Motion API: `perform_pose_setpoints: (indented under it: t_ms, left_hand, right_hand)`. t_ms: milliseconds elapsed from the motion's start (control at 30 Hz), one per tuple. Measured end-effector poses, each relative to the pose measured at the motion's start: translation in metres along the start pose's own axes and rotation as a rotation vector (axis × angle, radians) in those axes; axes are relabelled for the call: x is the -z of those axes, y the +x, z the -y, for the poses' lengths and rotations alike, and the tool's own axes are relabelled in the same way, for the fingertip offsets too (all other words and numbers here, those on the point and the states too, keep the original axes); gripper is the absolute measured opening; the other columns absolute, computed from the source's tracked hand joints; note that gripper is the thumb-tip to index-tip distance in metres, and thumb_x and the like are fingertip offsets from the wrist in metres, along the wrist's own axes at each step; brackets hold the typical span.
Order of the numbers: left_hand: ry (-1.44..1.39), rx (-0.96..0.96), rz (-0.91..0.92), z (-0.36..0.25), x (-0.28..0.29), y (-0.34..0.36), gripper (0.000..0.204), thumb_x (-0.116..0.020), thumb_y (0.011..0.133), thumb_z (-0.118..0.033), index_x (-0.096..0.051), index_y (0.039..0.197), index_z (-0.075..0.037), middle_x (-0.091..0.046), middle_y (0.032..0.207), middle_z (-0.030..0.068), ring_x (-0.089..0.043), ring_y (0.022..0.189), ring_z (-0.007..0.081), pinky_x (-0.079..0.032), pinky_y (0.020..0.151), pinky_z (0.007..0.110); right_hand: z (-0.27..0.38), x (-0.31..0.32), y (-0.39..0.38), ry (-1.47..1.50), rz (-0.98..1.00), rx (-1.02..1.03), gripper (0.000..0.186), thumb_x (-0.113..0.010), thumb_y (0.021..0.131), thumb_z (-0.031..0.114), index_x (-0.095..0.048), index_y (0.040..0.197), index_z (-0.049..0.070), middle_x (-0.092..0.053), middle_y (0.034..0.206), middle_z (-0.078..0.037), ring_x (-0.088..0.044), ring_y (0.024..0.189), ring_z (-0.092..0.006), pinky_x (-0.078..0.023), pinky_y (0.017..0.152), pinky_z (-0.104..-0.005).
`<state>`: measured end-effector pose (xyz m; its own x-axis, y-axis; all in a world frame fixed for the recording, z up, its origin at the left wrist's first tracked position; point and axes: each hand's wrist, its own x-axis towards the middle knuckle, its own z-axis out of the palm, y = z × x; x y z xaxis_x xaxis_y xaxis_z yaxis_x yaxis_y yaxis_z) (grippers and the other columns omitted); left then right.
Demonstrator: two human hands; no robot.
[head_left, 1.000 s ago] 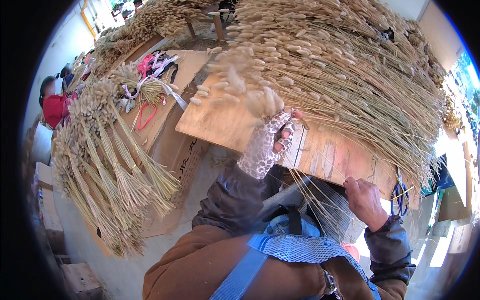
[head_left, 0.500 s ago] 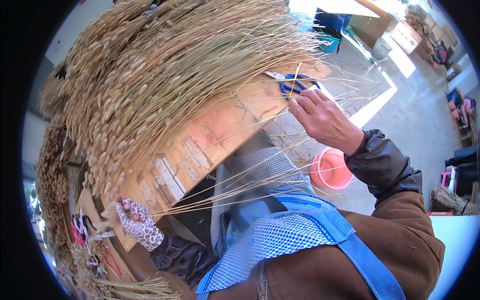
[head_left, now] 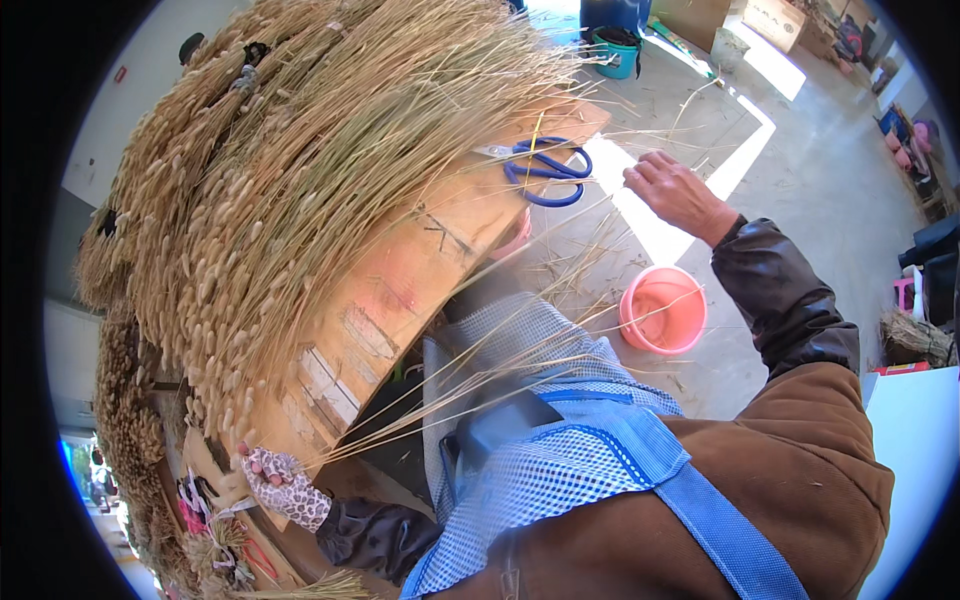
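My left hand (head_left: 285,485), in a leopard-print glove with bare fingertips, is closed around several thin dried grass stems (head_left: 440,400). These fan out to the right across my lap. My right hand (head_left: 682,198) is raised above the floor at the right, bare, its fingers pinched together. Thin stems show close to its fingertips, but what it grips is too fine to tell. Blue-handled scissors (head_left: 548,172) lie at the right end of the wooden board (head_left: 450,235), with a yellow strip at the handles. A thick pile of dried grass with fluffy heads (head_left: 330,170) covers the board's far side.
A pink bucket (head_left: 663,310) stands on the floor to the right of my checked apron (head_left: 590,465). Loose straw litters the floor (head_left: 800,220). Farther back are a teal bucket (head_left: 615,55) and a cardboard box (head_left: 773,22). More dried bunches (head_left: 130,400) stand at the left.
My right hand has moved right, away from the scissors and the board's edge. My left hand still holds its stems. The whole view has shifted slightly.
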<state>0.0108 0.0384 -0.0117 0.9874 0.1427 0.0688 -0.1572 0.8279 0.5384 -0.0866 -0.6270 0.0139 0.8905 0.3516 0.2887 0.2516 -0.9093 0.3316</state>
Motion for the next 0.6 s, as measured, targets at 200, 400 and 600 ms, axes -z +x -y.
perform_pose_setpoints:
  t_ms: [200,400,600]
  left_hand:
    - [-0.083,0.046,0.058,-0.003,0.014,0.002,0.036,-0.034,0.1,-0.016,-0.048,0.125,0.006,-0.057,0.074,0.0025,-0.038,0.041,0.0103,-0.031,0.037,0.025]
    - [-0.11,0.159,0.121,-0.012,0.029,0.007,0.038,-0.034,0.101,-0.022,-0.049,0.128,0.001,-0.057,0.073,0.0033,-0.039,0.042,0.012,-0.035,0.04,0.026]
    - [-0.087,0.021,0.059,-0.017,0.034,-0.004,0.04,-0.031,0.101,-0.02,-0.045,0.133,-0.001,-0.058,0.077,0.0083,-0.046,0.047,0.0159,-0.042,0.043,0.027]
  right_hand:
    - [-0.054,0.027,-0.007,-0.134,-0.199,-0.119,0.028,-0.06,0.082,0.011,-0.052,0.106,-0.002,-0.056,0.084,-0.01,-0.056,0.085,-0.0254,-0.047,0.076,-0.0346]
    - [-0.033,0.004,-0.013,-0.024,-0.014,-0.278,0.017,-0.055,0.087,0.007,-0.055,0.101,-0.003,-0.058,0.081,-0.016,-0.058,0.081,-0.0294,-0.048,0.072,-0.0387]
    - [-0.046,-0.01,-0.043,-0.056,0.229,-0.275,0.019,-0.052,0.088,0.008,-0.057,0.101,-0.006,-0.059,0.084,-0.017,-0.057,0.084,-0.0303,-0.047,0.076,-0.0393]
